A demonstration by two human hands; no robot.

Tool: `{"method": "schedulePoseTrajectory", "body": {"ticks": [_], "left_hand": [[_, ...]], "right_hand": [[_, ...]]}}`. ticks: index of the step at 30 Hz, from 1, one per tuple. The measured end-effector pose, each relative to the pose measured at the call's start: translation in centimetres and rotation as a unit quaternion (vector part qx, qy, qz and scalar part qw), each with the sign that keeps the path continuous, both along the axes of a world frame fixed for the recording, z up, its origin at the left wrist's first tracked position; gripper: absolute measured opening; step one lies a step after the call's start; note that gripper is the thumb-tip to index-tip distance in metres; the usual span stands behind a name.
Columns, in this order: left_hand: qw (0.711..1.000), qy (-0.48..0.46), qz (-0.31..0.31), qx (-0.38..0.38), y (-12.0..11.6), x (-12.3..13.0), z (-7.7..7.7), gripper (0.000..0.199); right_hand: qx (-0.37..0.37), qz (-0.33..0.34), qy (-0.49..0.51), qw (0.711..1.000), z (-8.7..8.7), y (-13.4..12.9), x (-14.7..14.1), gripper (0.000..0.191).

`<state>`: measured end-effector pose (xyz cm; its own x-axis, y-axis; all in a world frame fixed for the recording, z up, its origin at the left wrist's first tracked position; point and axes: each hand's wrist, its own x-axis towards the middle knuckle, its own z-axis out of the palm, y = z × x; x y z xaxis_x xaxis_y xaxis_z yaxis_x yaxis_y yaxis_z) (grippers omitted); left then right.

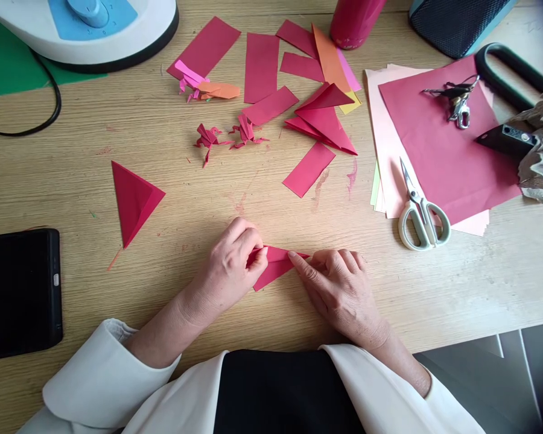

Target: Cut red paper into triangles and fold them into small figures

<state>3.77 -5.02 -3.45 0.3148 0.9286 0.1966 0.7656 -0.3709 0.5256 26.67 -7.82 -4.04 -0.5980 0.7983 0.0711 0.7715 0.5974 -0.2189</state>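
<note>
A strip of folded red paper [276, 265] lies low on the table in front of me, between my hands. My left hand [235, 259] pinches its left end between thumb and curled fingers. Toward its pointed right end, the index finger of my right hand [337, 289] presses on the upper edge, the other fingers curled; the thumb is mostly hidden. A folded red paper triangle [136, 202] rests to the left. Farther back sit two small red origami figures, one [208, 137] beside the other [247, 131]. Another folded red paper piece [321, 120] stands partly raised behind my right hand.
Scissors [420, 217] lie on stacked paper sheets [434, 138] at the right, near keys [457, 99]. Red rectangles [262, 66] and pink and orange origami [217, 90] are at the back. A black device [25, 292] lies left; a white-and-blue appliance [117, 30] stands back left.
</note>
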Motion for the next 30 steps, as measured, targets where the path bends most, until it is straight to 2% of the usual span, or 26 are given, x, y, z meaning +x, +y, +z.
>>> {"method": "schedulePoseTrajectory", "body": {"ticks": [12,15,17,19,22,30], "left_hand": [[1.000,0.004,0.005,0.000,-0.1,0.0,0.1,0.016],[0.999,0.032,0.013,0.034,-0.8,-0.2,0.5,0.013],[0.995,0.060,-0.007,0.079,-1.5,-0.2,0.7,0.023],[0.988,0.083,-0.066,0.112,-2.5,0.0,0.6,0.032],[0.976,0.119,-0.147,0.108,-4.0,0.5,0.1,0.041],[0.969,0.180,-0.151,0.077,-5.2,0.7,-0.7,0.048]], "right_hand": [[-0.001,-0.009,-0.003,1.000,0.0,0.1,-0.2,0.048],[0.004,-0.010,-0.001,1.000,0.0,0.1,-0.3,0.048],[0.006,-0.010,0.005,1.000,0.0,0.2,-0.3,0.048],[0.008,-0.012,0.011,1.000,-0.1,0.2,-0.3,0.048],[0.009,-0.013,0.017,1.000,-0.2,0.2,-0.3,0.047],[0.012,-0.008,0.022,1.000,-0.5,0.2,-0.2,0.049]]}}
